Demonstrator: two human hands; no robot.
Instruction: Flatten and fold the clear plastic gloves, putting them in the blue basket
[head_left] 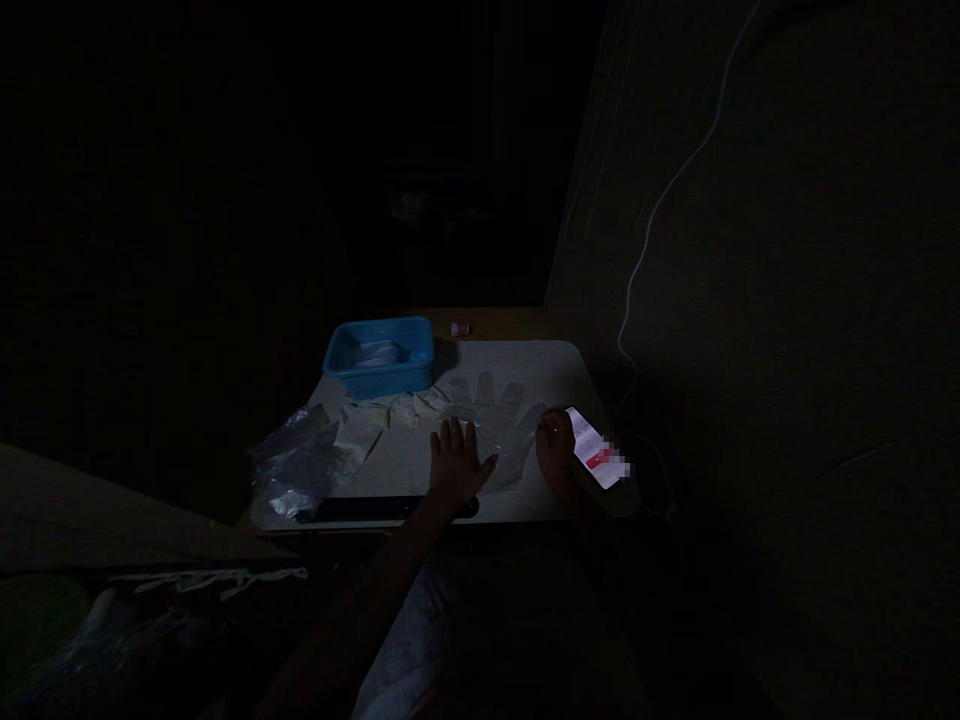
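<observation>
It's dim in here, but I can make out a clear, thin plastic glove (501, 412) spread flat on the white, round-cornered tabletop (551, 362), its fingers pointing away from the person. The left hand (454, 465) lies palm down at the glove's near left edge, fingers stretched and slightly parted, thumb well out, gripping nothing. The right hand (555, 445) is curled by the glove's thumb; whether its fingertips pinch the film, I can't tell from here. Just beside it glows a black-edged phone with a pale screen (587, 438); its dark marks and red patch are too small and partly blurred to read.
</observation>
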